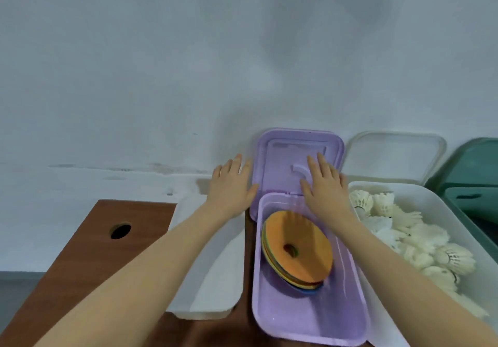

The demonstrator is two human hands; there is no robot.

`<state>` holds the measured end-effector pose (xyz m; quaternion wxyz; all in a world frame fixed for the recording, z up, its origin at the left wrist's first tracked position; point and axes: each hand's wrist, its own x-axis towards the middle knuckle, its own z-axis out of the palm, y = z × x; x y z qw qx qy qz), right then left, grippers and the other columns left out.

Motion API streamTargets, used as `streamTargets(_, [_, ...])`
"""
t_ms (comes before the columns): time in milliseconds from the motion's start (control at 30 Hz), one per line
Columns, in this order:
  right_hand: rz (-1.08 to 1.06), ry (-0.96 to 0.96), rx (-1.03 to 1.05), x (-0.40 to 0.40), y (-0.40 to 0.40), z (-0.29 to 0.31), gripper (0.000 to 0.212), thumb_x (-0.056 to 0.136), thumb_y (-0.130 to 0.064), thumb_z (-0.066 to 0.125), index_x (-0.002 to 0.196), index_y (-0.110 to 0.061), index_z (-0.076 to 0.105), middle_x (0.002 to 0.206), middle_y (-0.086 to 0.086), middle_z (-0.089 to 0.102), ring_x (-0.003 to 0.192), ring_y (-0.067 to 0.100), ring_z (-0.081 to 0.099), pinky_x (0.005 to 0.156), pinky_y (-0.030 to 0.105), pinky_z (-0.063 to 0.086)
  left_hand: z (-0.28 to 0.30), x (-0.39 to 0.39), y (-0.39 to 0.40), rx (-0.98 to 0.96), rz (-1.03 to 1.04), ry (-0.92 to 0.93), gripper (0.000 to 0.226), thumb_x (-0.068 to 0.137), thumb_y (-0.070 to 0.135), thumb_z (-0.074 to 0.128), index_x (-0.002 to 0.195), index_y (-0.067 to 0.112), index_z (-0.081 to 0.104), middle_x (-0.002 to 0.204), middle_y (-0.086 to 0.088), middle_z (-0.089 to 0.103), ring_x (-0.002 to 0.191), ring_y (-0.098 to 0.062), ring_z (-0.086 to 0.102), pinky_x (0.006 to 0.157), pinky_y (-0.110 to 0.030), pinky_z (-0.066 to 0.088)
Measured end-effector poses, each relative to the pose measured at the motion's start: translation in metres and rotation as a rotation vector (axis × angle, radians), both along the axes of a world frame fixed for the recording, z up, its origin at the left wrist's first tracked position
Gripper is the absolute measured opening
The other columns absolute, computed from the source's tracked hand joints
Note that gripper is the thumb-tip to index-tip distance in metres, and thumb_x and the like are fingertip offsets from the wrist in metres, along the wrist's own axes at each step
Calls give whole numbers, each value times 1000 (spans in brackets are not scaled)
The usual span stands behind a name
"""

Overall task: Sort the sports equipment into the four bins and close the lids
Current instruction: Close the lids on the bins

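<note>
While both hands reach for the raised purple lid (285, 158), neither has a real hold on it yet: the right hand (324, 187) lies flat with straight fingers against the lid's inner face, just beside its curved handle recess, and the left hand (233, 185) rests with relaxed, spread fingers at the lid's outer edge, thumb touching the rim. Directly below the right palm sits the purple bin (310, 317), and in it the stack of flat coloured discs (297, 249), orange one on top, tilted against the near wall rather than lying level. Beyond the right hand stands the white bin (420, 198), full of shuttlecocks (420, 241) with its lid still up; under the left forearm a closed white bin (213, 292) rests on the brown table (80, 252). The risk, as I judge it, lies in the tilt of the discs: if their upper edge stands proud of the rim, the lid will foul on it and fail to latch. With only open palms pushing, the lid could also swing down unevenly or slip aside.
</note>
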<state>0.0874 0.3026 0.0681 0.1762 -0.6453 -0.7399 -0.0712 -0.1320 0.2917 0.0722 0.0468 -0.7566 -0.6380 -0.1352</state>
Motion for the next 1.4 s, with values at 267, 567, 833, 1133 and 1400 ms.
streamTargets(267, [-25,9,59,77,58,0,69,89,-40,43,148,-12,21,154,13,23,139,31,25,108,51,13,16,70,57,48,59,18,74,94,51,35,149,21,-5,155,-18,4,136,-35,24,108,-43,23])
streamTargets(567, [225,239,91,71,54,-13,65,88,-40,33,147,-15,20,150,17,29,121,37,46,92,47,39,5,72,59,56,195,-567,67,94,46,42,148,33,5,147,-8,14,104,-38,55,92,-47,44])
streamTargets(833, [246,511,106,58,44,-9,66,95,-21,50,149,-17,13,151,20,16,137,36,22,108,36,25,8,75,37,87,52,-674,58,97,37,39,148,32,11,151,-6,11,124,-29,44,96,-33,39])
streamTargets(1133, [297,591,285,48,18,41,59,92,-29,41,147,-18,22,145,19,24,132,34,30,108,41,30,53,65,6,254,31,-713,54,98,38,32,147,34,13,153,-2,9,119,-29,49,90,-38,45])
streamTargets(1400, [341,555,389,47,-52,63,57,93,-40,36,147,-28,20,144,8,19,132,28,30,109,36,29,67,61,-55,400,-74,-816,48,97,34,38,143,21,28,151,-6,9,128,-23,38,89,-28,42])
